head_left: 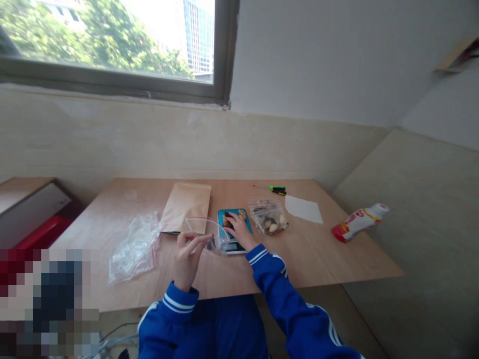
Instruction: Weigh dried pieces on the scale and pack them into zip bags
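My left hand [187,257] is raised over the wooden table [318,249], fingers pinched on the rim of a small clear zip bag [209,234] with a red seal line. My right hand [239,229] reaches onto a blue scale [234,227], its fingers curled over small brown and dark pieces lying on the scale's top. What exactly the fingers grip is hidden. Just right of the scale lies a filled clear bag of stones or nuts [269,219].
A brown paper envelope [187,204] lies behind the left hand, a heap of empty clear bags [134,247] to its left. A green-handled screwdriver [275,189], a white paper sheet [303,208] and a lying white-and-red bottle [359,222] sit to the right.
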`<state>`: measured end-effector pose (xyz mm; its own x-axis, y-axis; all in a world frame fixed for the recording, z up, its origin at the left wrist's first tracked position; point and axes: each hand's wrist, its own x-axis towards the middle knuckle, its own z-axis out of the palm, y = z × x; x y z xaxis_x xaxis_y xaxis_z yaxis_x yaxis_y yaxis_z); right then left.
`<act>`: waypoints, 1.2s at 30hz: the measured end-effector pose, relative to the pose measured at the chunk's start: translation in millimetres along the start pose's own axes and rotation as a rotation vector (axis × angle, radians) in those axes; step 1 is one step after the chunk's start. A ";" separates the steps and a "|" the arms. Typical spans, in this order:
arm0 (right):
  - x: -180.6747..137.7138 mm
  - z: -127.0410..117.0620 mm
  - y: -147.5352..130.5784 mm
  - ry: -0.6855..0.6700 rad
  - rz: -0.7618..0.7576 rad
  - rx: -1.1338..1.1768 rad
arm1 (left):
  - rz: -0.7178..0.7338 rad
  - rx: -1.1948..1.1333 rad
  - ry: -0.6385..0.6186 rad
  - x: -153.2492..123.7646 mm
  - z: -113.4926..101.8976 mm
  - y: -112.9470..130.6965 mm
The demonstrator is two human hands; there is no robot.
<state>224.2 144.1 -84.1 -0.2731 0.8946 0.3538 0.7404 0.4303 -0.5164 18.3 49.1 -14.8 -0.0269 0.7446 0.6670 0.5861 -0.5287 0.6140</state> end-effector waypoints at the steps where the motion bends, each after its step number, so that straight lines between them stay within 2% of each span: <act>1: -0.9 -0.8 0.1 0.016 0.006 0.026 | -0.002 -0.003 0.000 -0.1 0.2 -0.2; 8: -3.3 -17.5 -9.3 0.135 0.063 0.183 | -0.004 -0.008 0.000 -1.1 3.2 -2.2; 14: -2.4 -30.5 -15.5 0.213 0.126 0.165 | -0.016 -0.009 -0.006 0.2 7.0 -2.3; 16: -2.7 -30.1 -17.3 0.188 0.092 0.132 | -0.016 -0.007 -0.011 0.2 8.0 -2.4; 20: -5.5 -19.8 -20.0 0.055 -0.013 -0.014 | -0.017 -0.006 -0.031 -1.3 8.6 -3.9; 23: -7.8 -9.6 -20.1 -0.005 -0.007 -0.153 | -0.013 -0.005 -0.030 -2.1 8.3 -5.5; 27: -9.1 -6.0 -21.1 0.009 0.035 -0.212 | -0.005 0.000 -0.016 -1.5 7.3 -6.5; 29: -8.7 -10.7 -24.4 0.047 0.048 -0.179 | -0.004 -0.001 -0.020 -1.5 7.0 -6.9; 31: -6.6 -19.4 -30.8 0.141 0.079 -0.103 | -0.001 -0.002 -0.025 -2.1 7.1 -7.3; 34: -0.3 -37.9 -47.4 0.320 0.136 0.122 | 0.003 0.004 -0.036 -3.0 8.3 -7.8; 36: 4.7 -51.5 -61.6 0.323 0.114 0.293 | 0.005 0.004 -0.051 -2.3 9.6 -7.2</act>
<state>208.9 115.6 -10.5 0.0404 0.8747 0.4830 0.5366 0.3888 -0.7490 21.9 55.1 -24.8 0.0172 0.7621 0.6473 0.5894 -0.5306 0.6091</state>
